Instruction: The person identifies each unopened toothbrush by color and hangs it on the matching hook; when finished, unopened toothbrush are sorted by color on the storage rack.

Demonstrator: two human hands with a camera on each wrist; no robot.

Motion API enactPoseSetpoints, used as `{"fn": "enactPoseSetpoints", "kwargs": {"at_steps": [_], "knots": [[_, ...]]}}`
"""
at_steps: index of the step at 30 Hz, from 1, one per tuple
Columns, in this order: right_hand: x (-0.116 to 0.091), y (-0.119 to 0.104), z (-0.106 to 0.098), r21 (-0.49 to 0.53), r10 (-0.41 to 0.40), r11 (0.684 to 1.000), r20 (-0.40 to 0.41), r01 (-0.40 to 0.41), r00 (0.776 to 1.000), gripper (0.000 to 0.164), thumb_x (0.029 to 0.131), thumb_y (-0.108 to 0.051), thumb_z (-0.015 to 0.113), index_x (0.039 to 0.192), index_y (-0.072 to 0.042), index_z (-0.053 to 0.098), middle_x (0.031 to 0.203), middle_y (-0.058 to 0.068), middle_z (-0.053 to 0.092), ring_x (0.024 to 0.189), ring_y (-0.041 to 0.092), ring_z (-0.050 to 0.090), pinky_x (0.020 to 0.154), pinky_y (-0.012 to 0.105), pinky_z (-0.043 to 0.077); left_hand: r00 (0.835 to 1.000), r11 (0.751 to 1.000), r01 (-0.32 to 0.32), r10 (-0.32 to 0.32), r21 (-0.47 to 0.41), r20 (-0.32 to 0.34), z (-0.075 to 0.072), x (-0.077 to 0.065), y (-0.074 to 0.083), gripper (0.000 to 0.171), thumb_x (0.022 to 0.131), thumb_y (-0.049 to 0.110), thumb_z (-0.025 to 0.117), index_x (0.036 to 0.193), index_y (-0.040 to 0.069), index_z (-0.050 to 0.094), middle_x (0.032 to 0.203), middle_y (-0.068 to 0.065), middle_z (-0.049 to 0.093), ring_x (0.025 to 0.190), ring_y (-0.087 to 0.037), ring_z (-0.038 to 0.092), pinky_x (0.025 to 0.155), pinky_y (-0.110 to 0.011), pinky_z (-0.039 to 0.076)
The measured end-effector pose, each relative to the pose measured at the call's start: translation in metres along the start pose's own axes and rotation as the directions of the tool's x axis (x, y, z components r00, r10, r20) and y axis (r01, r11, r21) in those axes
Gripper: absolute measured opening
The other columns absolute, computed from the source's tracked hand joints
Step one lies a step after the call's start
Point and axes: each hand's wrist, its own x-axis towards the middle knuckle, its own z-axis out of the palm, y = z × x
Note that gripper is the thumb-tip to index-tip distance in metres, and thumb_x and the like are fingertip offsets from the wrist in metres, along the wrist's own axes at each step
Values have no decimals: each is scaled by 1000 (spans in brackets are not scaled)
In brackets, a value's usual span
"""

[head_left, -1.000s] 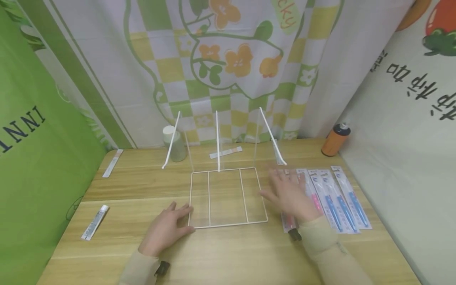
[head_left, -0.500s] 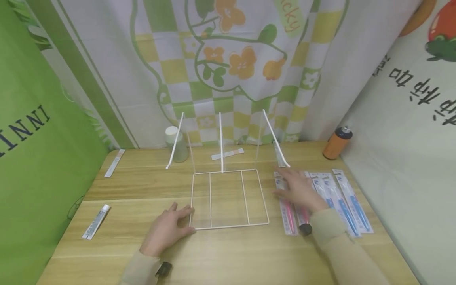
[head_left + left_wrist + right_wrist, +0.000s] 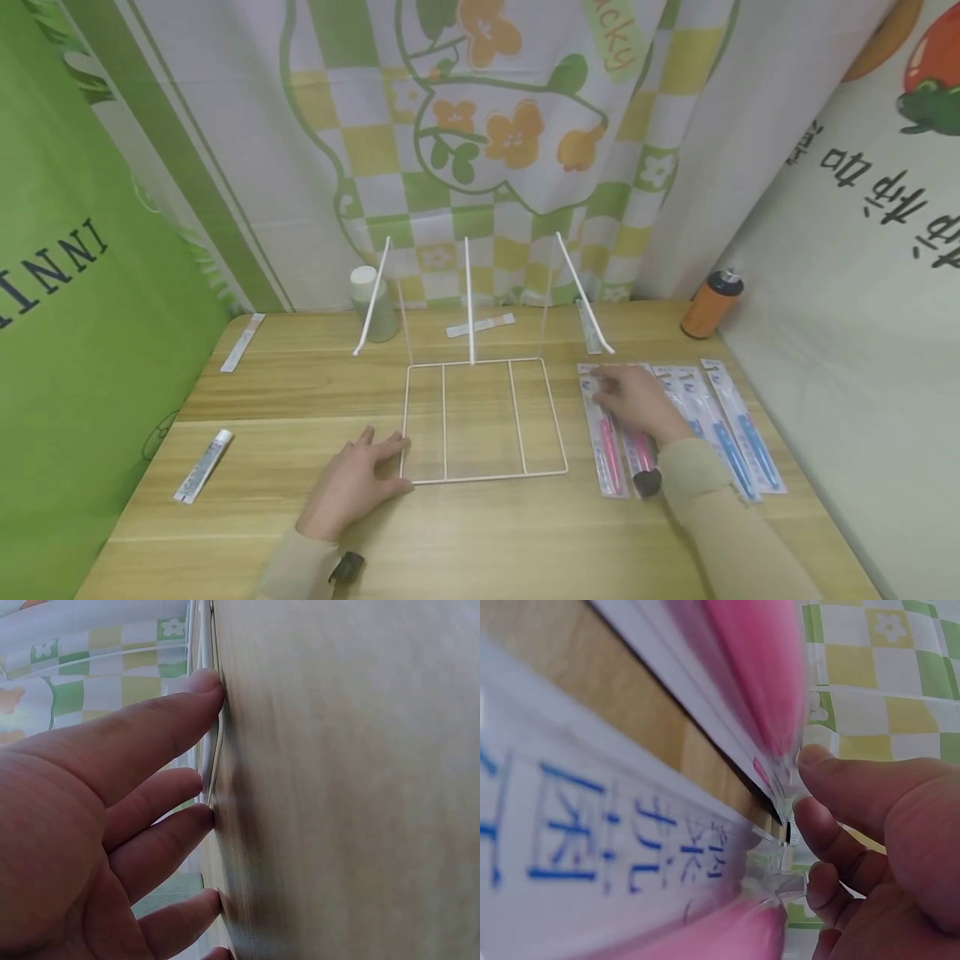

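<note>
A white wire rack (image 3: 517, 417) with three upright hooks stands mid-table. My left hand (image 3: 352, 483) rests at its front left corner, thumb and fingers spread; in the left wrist view the thumb (image 3: 165, 720) lies right at the wire. On the right, my right hand (image 3: 637, 400) reaches over the row of packaged toothbrushes, fingers bent at the upper part of the leftmost pink packaged toothbrush (image 3: 609, 458). In the right wrist view, thumb and forefinger (image 3: 814, 821) close in on the clear edge of that package. A second pink packaged toothbrush (image 3: 641, 450) lies partly hidden beneath the hand.
Blue packaged toothbrushes (image 3: 750, 433) lie further right. An orange bottle (image 3: 711, 304) stands back right, a pale bottle (image 3: 381, 312) behind the rack. Small tubes and sachets lie about: a tube (image 3: 204, 467) at left, a sachet (image 3: 480, 325) behind, another sachet (image 3: 242, 342) at back left.
My right hand has moved slightly right and down onto the pink packages, and its spread fingers have bent inward. My left hand has stayed at the rack's corner.
</note>
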Motion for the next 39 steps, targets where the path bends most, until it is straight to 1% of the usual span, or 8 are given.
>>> {"fn": "enactPoseSetpoints", "kwargs": {"at_steps": [8, 13, 21, 26, 29, 33, 36, 39], "knots": [[2, 0, -1, 19, 69, 997, 5, -69, 998, 46, 95, -20, 80, 135, 0, 71, 102, 9, 75, 94, 30, 70, 88, 58, 58, 1000, 1000, 2, -2, 12, -4, 0, 0, 1, 65, 86, 37, 90, 144, 15, 70, 155, -2, 60, 154, -51, 35, 123, -73, 25], [2, 2, 0, 17, 86, 996, -14, -86, 996, 44, 95, -22, 81, 133, -2, 72, 103, 9, 75, 97, 33, 70, 89, 60, 58, 1000, 1000, 2, -2, 11, -6, 0, 0, 2, 65, 86, 36, 91, 144, 15, 70, 156, -2, 59, 154, -52, 35, 122, -74, 25], [2, 1, 1, 20, 64, 998, -38, -63, 997, 36, 96, -17, 80, 128, -2, 74, 95, 4, 72, 83, 23, 66, 76, 47, 58, 1000, 1000, 3, -3, 3, -8, 0, 0, 1, 65, 86, 36, 91, 144, 15, 70, 155, -2, 60, 154, -52, 35, 123, -73, 24], [0, -5, -1, 35, 44, 999, -57, -42, 997, 33, 96, -16, 80, 126, -4, 73, 93, 2, 70, 79, 20, 63, 71, 42, 56, 1000, 1000, 1, -1, -4, -10, 1, 1, 0, 65, 85, 36, 91, 144, 15, 70, 154, -3, 61, 154, -52, 35, 123, -74, 24], [-1, -9, -3, 47, 33, 998, -77, -29, 997, 33, 96, -13, 79, 126, -3, 71, 100, 8, 73, 84, 25, 67, 74, 46, 60, 1000, 1000, 4, -4, -11, -10, 2, 1, 0, 66, 85, 36, 91, 144, 14, 70, 154, -3, 61, 155, -51, 35, 124, -73, 23], [-3, -14, -5, 76, 44, 996, -89, -37, 995, 36, 97, -12, 78, 130, 0, 70, 119, 22, 71, 99, 37, 71, 82, 55, 64, 1000, 1000, 6, -7, -14, -12, 1, 0, 0, 66, 85, 36, 91, 144, 14, 70, 154, -3, 61, 154, -51, 35, 124, -73, 23], [-5, -16, -7, 97, 68, 994, -87, -60, 994, 39, 98, -14, 77, 134, 0, 69, 127, 26, 65, 104, 39, 70, 81, 53, 65, 1000, 1000, 6, -6, -9, -14, 1, 0, 1, 67, 84, 35, 92, 144, 14, 70, 154, -3, 61, 154, -52, 35, 123, -73, 24], [-7, -17, -9, 106, 84, 992, -96, -73, 992, 40, 98, -18, 77, 134, -2, 70, 128, 25, 63, 101, 36, 69, 78, 48, 65, 1000, 1000, 5, -5, -6, -14, 1, -1, 1, 67, 84, 36, 92, 144, 15, 70, 155, -3, 60, 154, -52, 35, 123, -73, 24]]}}
